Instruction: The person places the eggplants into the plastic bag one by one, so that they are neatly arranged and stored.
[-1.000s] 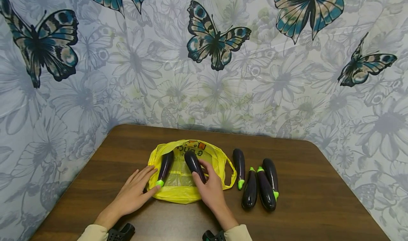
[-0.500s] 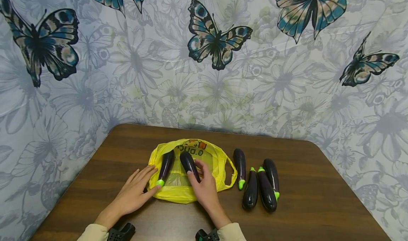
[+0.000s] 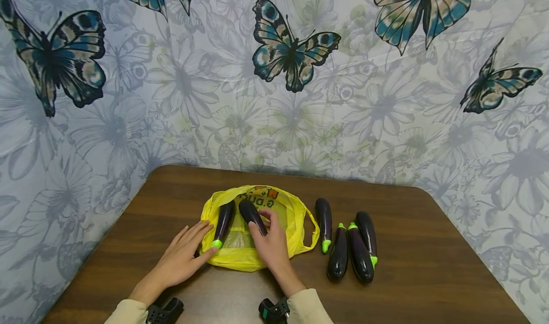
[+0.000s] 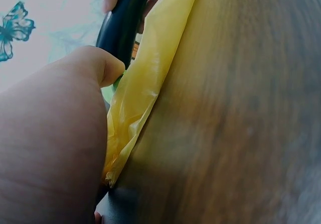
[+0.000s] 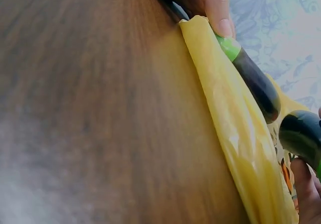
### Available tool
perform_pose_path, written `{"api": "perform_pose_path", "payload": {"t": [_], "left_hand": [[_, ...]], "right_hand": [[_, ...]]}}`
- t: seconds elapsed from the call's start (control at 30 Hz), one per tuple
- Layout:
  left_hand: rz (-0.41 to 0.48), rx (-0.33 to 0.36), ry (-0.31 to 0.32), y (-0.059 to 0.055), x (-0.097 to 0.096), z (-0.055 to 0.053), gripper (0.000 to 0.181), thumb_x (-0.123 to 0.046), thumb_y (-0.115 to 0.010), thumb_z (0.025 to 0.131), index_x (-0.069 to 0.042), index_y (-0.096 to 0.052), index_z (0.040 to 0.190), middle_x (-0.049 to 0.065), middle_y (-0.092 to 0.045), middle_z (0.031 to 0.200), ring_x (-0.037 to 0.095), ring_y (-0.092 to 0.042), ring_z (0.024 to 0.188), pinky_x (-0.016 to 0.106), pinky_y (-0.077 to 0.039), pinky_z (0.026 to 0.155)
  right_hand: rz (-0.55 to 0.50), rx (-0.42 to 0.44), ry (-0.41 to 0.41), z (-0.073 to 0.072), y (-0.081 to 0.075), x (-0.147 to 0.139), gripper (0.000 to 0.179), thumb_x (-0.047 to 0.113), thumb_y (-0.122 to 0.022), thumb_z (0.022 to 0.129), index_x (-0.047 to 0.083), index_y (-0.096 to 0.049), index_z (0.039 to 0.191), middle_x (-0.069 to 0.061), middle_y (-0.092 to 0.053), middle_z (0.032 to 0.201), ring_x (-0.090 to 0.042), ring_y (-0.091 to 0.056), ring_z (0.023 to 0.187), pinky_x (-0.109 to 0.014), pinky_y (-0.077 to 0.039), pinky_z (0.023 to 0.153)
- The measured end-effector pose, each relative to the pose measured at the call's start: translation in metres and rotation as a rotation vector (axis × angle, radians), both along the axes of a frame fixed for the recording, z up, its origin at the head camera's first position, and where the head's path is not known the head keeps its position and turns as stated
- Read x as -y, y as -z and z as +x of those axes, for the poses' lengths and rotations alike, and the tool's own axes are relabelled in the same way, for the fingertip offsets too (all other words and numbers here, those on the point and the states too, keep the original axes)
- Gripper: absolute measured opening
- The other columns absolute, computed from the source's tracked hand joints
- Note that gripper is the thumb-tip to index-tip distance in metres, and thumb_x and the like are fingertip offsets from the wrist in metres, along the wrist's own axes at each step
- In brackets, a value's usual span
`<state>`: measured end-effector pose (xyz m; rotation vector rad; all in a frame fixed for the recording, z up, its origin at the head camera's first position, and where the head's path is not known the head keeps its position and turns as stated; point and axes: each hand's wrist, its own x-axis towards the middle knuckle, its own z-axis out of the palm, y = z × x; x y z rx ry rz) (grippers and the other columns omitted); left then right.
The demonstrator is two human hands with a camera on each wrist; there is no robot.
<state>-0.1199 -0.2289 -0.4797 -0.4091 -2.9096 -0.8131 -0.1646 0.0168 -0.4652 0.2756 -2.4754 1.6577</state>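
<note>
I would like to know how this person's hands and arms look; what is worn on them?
The left hand and right hand wear no gloves. Both sleeves are cream. Beside each sleeve sits a black device; the right black device shows a small green part.

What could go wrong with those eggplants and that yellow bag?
The held eggplant might slip from the right hand or bump the other eggplant inside the yellow bag. The bag's thin plastic could sag if the left hand at its edge lets go. The rounded loose eggplants on the table might roll if nudged.
</note>
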Motion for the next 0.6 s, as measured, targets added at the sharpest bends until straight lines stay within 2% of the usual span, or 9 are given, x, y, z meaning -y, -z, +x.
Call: {"api": "perform_pose_path", "payload": {"t": [0.13,0.33,0.6], "left_hand": [[0.005,-0.004,0.001,0.0,0.0,0.0,0.073,-0.055,-0.057,0.102,-0.005,-0.048,0.153,0.016,-0.04,0.162,0.039,-0.035,0.151,0.065,-0.017,0.123],[0.0,-0.009,-0.003,-0.002,0.001,0.002,0.071,-0.054,-0.056,0.103,-0.005,-0.048,0.153,0.017,-0.041,0.162,0.039,-0.035,0.151,0.066,-0.017,0.123],[0.005,-0.019,-0.002,-0.002,-0.001,0.003,0.07,-0.054,-0.057,0.103,-0.006,-0.048,0.154,0.015,-0.041,0.162,0.038,-0.035,0.151,0.064,-0.017,0.123]], "right_hand": [[0.028,-0.002,-0.001,-0.002,-0.002,0.003,0.042,0.029,-0.069,0.1,0.013,-0.056,0.137,-0.01,-0.062,0.141,-0.031,-0.066,0.119,-0.049,-0.055,0.1],[0.076,-0.046,-0.007,-0.001,0.005,0.005,0.034,0.024,-0.071,0.098,0.011,-0.064,0.128,-0.009,-0.069,0.127,-0.024,-0.069,0.103,-0.036,-0.056,0.086],[0.107,-0.064,-0.073,0.002,0.012,0.0,0.031,0.024,-0.07,0.099,0.014,-0.065,0.128,-0.008,-0.07,0.124,-0.022,-0.073,0.101,-0.034,-0.06,0.084]]}}
